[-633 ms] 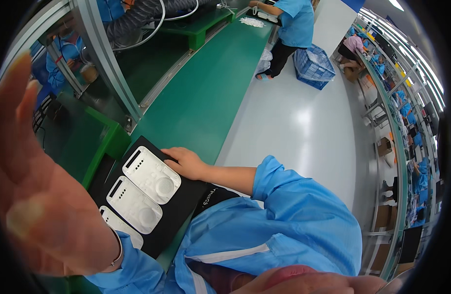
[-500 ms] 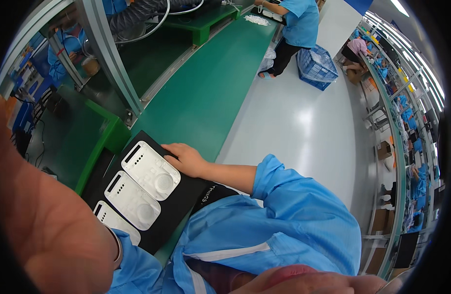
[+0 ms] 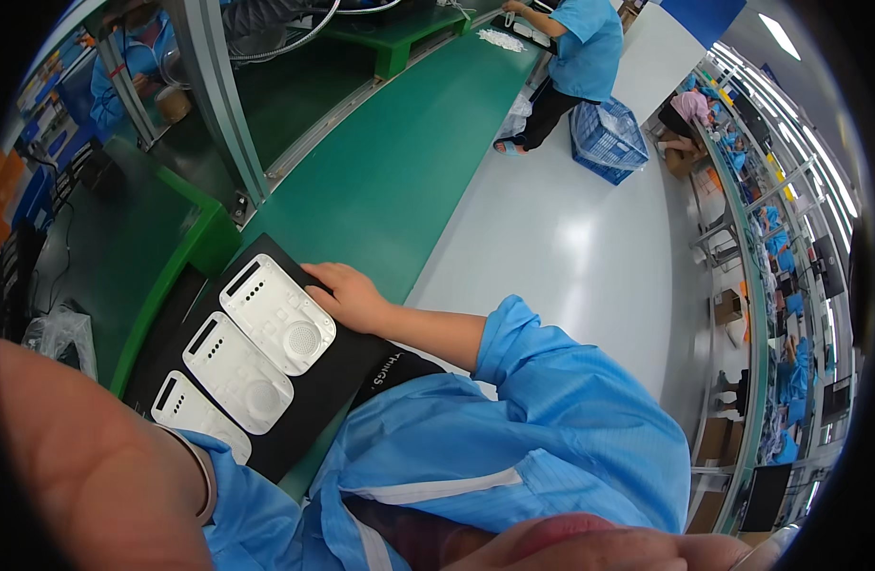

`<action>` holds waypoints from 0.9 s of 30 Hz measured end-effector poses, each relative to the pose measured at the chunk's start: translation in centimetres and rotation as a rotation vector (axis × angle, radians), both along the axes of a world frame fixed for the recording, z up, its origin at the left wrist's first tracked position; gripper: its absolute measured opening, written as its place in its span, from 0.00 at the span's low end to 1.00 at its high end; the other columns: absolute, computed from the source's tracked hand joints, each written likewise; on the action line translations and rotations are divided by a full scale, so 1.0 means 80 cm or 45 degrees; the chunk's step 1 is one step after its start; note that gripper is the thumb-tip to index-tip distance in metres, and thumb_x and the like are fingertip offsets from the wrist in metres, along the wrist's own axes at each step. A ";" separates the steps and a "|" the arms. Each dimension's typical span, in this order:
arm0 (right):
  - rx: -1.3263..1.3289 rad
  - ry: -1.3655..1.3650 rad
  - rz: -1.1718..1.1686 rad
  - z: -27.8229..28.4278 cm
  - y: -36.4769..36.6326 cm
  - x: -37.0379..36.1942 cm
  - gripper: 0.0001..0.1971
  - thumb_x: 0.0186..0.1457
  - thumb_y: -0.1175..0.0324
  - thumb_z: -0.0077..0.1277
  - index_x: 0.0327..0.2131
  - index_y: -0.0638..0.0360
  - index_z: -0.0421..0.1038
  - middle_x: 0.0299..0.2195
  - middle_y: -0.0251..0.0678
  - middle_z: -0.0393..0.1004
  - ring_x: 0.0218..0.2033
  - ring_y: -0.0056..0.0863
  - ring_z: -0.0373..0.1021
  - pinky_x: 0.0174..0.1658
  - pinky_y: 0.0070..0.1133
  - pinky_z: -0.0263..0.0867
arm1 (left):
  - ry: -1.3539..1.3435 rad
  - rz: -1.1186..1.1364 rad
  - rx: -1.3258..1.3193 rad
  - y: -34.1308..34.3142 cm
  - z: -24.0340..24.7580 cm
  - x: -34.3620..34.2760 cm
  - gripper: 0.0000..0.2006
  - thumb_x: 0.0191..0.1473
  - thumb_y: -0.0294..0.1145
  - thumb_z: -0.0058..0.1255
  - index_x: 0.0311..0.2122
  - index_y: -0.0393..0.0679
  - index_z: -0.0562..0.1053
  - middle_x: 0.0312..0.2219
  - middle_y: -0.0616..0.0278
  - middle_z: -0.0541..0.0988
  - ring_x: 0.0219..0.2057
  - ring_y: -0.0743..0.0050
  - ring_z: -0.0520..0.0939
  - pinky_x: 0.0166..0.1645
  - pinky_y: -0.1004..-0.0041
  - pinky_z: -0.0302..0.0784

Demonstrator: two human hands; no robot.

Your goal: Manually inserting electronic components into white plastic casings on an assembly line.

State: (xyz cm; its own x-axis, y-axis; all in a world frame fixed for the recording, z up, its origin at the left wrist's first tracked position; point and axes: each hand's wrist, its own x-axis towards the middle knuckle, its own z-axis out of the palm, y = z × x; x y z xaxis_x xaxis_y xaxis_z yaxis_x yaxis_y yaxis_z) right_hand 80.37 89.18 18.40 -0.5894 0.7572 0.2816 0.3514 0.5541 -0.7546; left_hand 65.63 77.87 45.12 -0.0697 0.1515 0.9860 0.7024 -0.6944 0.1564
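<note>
A flat black board lies over the near end of a green bench. On it sit three rounded white plastic housings in a slanting row: one at the top, one in the middle and one at the bottom. Each has a dark slot and a row of small holes; the top one shows a round grille. My right hand grips the board's far right edge, thumb beside the top housing. Very close and large at lower left is my left hand, its fingers out of sight; the wrist wears a band.
The green bench top runs away to a white pile, where a co-worker in blue stands. Behind that person is a blue crate. A metal post and a green raised ledge border the left side.
My left hand has dropped lower in the picture, uncovering more of the bottom housing. The board and housings appear shifted down and left with the view. My right hand stays on the board's edge.
</note>
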 end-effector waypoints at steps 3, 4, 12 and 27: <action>0.027 0.033 -0.015 -0.001 0.003 -0.001 0.20 0.54 0.60 0.43 0.48 0.60 0.65 0.44 0.45 0.70 0.46 0.42 0.65 0.50 0.30 0.61 | -0.024 -0.062 0.042 -0.002 -0.006 -0.002 0.16 0.58 0.35 0.41 0.48 0.38 0.68 0.43 0.48 0.73 0.44 0.57 0.76 0.49 0.67 0.70; 0.047 0.056 -0.015 -0.003 -0.001 -0.003 0.20 0.53 0.60 0.44 0.47 0.60 0.66 0.43 0.45 0.70 0.45 0.43 0.66 0.49 0.31 0.62 | -0.032 -0.063 0.042 -0.007 -0.009 -0.008 0.16 0.58 0.35 0.41 0.48 0.38 0.68 0.42 0.48 0.74 0.44 0.57 0.76 0.49 0.67 0.71; -0.490 0.056 0.154 0.009 0.030 0.005 0.21 0.55 0.62 0.48 0.50 0.61 0.65 0.47 0.40 0.70 0.47 0.26 0.66 0.51 0.20 0.61 | -0.017 0.286 -0.079 -0.038 -0.015 -0.043 0.15 0.57 0.35 0.42 0.46 0.38 0.69 0.41 0.48 0.74 0.42 0.58 0.76 0.48 0.68 0.71; -0.748 0.070 0.177 -0.001 0.051 0.021 0.18 0.54 0.68 0.48 0.48 0.65 0.67 0.44 0.39 0.72 0.44 0.24 0.67 0.49 0.20 0.62 | 0.113 0.989 0.303 -0.147 0.009 -0.085 0.14 0.57 0.35 0.44 0.44 0.37 0.70 0.38 0.50 0.75 0.39 0.60 0.78 0.44 0.70 0.73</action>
State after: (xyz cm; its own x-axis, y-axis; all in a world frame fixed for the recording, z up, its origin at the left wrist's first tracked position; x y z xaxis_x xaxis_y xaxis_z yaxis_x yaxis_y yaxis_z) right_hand 82.02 93.24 18.28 -0.6903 0.7122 -0.1278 0.2577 0.0770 -0.9632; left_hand 58.85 66.07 45.83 0.0113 -0.1224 0.9924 0.9998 -0.0118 -0.0128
